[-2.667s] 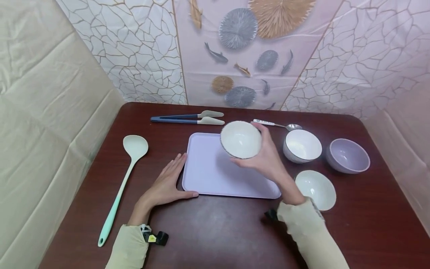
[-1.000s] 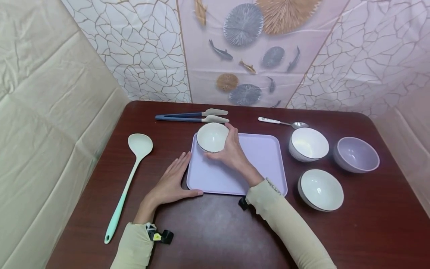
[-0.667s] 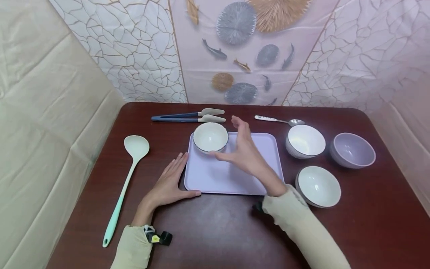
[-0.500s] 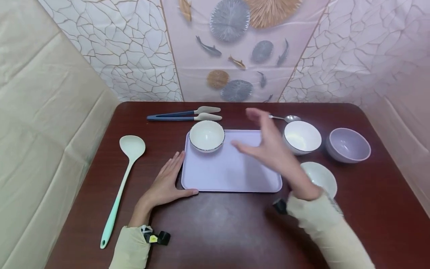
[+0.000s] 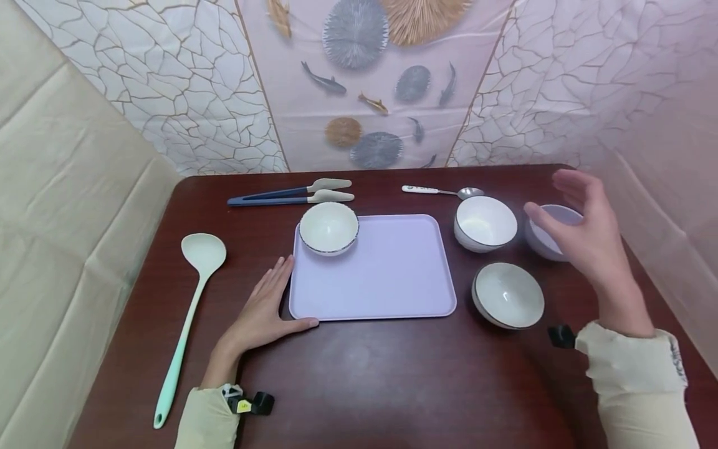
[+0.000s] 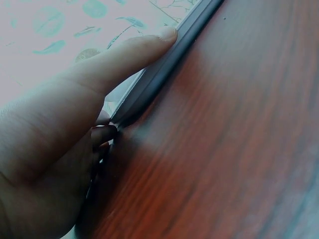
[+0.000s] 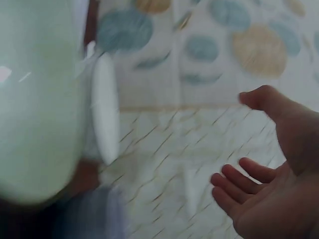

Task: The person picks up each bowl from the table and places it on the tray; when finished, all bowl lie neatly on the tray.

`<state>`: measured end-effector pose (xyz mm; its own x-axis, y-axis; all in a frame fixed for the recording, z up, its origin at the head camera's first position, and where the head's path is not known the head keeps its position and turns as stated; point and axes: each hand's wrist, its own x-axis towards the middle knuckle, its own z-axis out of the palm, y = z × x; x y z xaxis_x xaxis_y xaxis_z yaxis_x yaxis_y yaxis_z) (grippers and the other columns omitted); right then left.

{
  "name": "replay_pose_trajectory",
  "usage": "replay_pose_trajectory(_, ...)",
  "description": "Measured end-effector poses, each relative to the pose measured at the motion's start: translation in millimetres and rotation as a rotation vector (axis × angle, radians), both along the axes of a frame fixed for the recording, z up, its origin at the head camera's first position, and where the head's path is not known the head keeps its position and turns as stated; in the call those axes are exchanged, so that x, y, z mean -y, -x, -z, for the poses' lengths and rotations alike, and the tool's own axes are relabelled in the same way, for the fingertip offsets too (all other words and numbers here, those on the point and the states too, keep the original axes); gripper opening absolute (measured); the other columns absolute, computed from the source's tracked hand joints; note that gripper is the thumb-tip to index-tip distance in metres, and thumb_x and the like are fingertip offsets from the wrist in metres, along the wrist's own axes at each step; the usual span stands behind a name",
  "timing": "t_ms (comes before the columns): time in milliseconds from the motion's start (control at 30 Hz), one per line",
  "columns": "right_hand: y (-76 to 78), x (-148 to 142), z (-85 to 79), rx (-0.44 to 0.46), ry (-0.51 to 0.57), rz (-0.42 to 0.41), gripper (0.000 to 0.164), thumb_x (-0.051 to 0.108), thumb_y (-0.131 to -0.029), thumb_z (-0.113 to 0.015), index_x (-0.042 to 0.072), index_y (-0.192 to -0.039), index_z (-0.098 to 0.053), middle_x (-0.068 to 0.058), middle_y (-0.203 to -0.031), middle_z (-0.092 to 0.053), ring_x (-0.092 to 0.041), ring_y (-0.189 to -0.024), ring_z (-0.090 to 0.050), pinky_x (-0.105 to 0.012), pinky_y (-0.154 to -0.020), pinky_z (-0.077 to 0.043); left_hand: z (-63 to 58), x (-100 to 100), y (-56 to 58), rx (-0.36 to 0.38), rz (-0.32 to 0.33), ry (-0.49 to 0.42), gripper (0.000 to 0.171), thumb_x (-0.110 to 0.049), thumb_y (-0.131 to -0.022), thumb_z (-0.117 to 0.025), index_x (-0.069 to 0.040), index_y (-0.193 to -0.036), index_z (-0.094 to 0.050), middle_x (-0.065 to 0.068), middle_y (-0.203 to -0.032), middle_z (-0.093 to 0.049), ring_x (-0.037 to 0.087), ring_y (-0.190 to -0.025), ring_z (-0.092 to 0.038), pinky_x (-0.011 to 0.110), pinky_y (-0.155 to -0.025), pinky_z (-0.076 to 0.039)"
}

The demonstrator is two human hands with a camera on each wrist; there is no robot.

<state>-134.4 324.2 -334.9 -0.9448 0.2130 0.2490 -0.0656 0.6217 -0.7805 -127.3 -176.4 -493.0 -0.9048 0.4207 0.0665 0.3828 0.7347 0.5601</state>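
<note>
My left hand [image 5: 262, 313] rests at the near left corner of a lavender tray [image 5: 387, 274], thumb along its front edge and fingers along its left side. The left wrist view shows the thumb touching the tray's rim. A white bowl with a dark rim [image 5: 329, 228] stands in the tray's far left corner. At the right, my right hand [image 5: 594, 240] hangs in the air, fingers and thumb spread and holding nothing. It partly covers a purple bowl [image 5: 540, 240] in the head view. The right wrist view is blurred and shows the right hand with nothing in it.
Right of the tray stand a white bowl [image 5: 485, 223] and a nearer off-white bowl [image 5: 508, 295]. A spoon [image 5: 443, 191] and blue tongs [image 5: 288, 193] lie along the back. On the left lies a ladle [image 5: 191, 312] with a mint handle. Fabric walls border the table.
My right hand has set the dark-rimmed white bowl in the tray's far left corner, let it go and moved right to the purple bowl. The left hand has stayed at the tray.
</note>
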Motion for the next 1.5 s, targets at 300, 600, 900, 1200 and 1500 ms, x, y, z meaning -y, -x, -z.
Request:
replay_pose_trajectory(300,3.9,-52,49.2,0.128,0.14,0.159,0.084,0.03,-0.088,-0.073,0.024,-0.154,-0.02,-0.006,-0.157,-0.024,-0.017,-0.145,-0.021,-0.032,-0.118,-0.016,2.8,5,-3.9,-0.008,-0.002,0.001,0.124,-0.075,-0.07,-0.069,-0.013,-0.159,-0.008,0.005,-0.163,-0.013,0.022,-0.149,-0.005,0.043,-0.118,-0.009)
replay_pose_trajectory(600,10.9,-82,89.9,0.255,0.045,0.208,0.112,0.044,-0.083,-0.076,0.009,-0.156,0.001,-0.022,-0.159,-0.005,-0.04,-0.141,-0.017,-0.047,-0.117,-0.015,3.9,5,-3.1,-0.012,0.008,0.003,0.123,-0.077,-0.071,-0.067,-0.013,-0.158,-0.008,0.006,-0.163,-0.013,0.024,-0.149,-0.007,0.042,-0.118,-0.009)
replay_pose_trajectory(900,12.7,-87,111.1,0.264,-0.01,0.225,0.122,0.044,-0.078,-0.081,0.006,-0.156,0.005,-0.027,-0.155,-0.01,-0.045,-0.13,-0.029,-0.055,-0.11,-0.028,0.9,4,-1.9,-0.005,0.009,0.001,0.124,-0.076,-0.071,-0.068,-0.014,-0.159,-0.008,0.005,-0.163,-0.013,0.02,-0.149,-0.005,0.041,-0.119,-0.008)
replay_pose_trajectory(1200,12.7,-87,113.0,0.269,-0.044,0.246,0.12,0.044,-0.076,-0.083,0.005,-0.156,-0.002,-0.027,-0.153,-0.021,-0.044,-0.129,-0.034,-0.058,-0.104,-0.036,-1.1,4,-0.2,-0.009,0.013,-0.009,0.123,-0.075,-0.071,-0.069,-0.013,-0.158,-0.008,0.005,-0.163,-0.013,0.021,-0.149,-0.006,0.041,-0.119,-0.008)
replay_pose_trajectory(1500,14.1,-88,114.6,0.291,-0.047,0.287,0.116,0.047,-0.076,-0.081,0.005,-0.155,-0.007,-0.027,-0.151,-0.026,-0.043,-0.128,-0.035,-0.055,-0.104,-0.039,1.2,4,1.2,-0.006,0.009,0.0,0.123,-0.076,-0.071,-0.068,-0.013,-0.159,-0.008,0.005,-0.163,-0.013,0.021,-0.149,-0.006,0.041,-0.119,-0.009)
